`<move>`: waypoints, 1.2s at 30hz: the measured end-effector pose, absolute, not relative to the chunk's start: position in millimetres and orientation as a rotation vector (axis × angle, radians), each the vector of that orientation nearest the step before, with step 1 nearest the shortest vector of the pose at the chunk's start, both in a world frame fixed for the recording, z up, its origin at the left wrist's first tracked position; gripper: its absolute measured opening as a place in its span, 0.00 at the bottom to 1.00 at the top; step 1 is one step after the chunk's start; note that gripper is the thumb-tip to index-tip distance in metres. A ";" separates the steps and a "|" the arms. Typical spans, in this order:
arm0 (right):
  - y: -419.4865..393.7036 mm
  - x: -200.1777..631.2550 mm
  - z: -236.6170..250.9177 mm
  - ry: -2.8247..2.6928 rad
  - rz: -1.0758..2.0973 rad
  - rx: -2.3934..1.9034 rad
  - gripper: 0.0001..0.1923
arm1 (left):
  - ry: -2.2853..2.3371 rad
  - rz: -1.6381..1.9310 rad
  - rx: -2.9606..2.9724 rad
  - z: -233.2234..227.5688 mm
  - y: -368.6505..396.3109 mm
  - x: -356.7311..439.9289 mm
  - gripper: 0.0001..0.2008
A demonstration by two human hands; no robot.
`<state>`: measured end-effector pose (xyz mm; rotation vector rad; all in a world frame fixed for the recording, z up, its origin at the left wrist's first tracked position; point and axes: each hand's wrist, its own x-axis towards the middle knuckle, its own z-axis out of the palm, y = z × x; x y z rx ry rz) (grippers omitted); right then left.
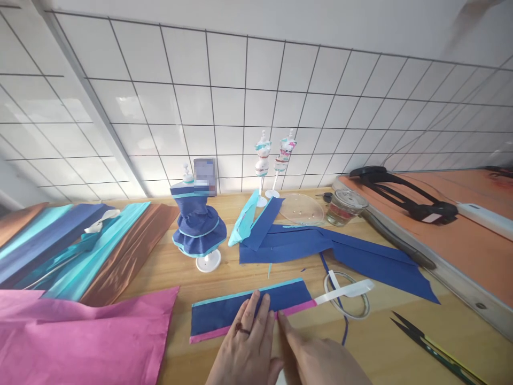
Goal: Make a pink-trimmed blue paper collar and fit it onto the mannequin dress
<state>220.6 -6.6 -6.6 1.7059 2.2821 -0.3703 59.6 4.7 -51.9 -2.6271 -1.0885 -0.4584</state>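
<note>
A dark blue strip point(216, 311), light blue along its top edge and pink along its bottom edge, lies flat on the wooden table. My left hand point(251, 334) rests on it with fingers stretched out flat, a dark ring on one finger. Beside it, my right hand point(316, 355) presses its extended index fingertip on the pink edging point(296, 308); its other fingers are mostly hidden. A white tape strip point(344, 291) runs from the right end of the pink edging across a roll of tape point(363, 310).
Scissors point(425, 339) lie at right, below larger dark blue pieces point(292, 243). A mini dress form in a blue ruffled dress point(199, 224) stands behind. Pink fabric point(88, 331) and coloured strips point(92, 251) cover the left. A glass jar point(345, 207) stands near the orange surface point(481, 187).
</note>
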 end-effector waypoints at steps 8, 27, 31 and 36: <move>-6.4 215.3 5.8 2.215 -0.441 1.725 0.31 | -1.111 -0.359 -2.618 -35.6 -0.5 64.2 0.27; -11.9 214.9 2.4 2.283 -0.445 1.850 0.24 | -1.274 -0.321 -2.369 -59.6 -21.8 11.8 0.32; -10.2 217.3 -3.5 2.269 -0.468 1.845 0.24 | -1.331 -0.324 -2.300 -67.1 -28.1 7.1 0.34; -8.1 217.6 -6.8 2.243 -0.508 1.851 0.24 | -1.526 -0.272 -2.184 -71.2 -39.1 6.1 0.35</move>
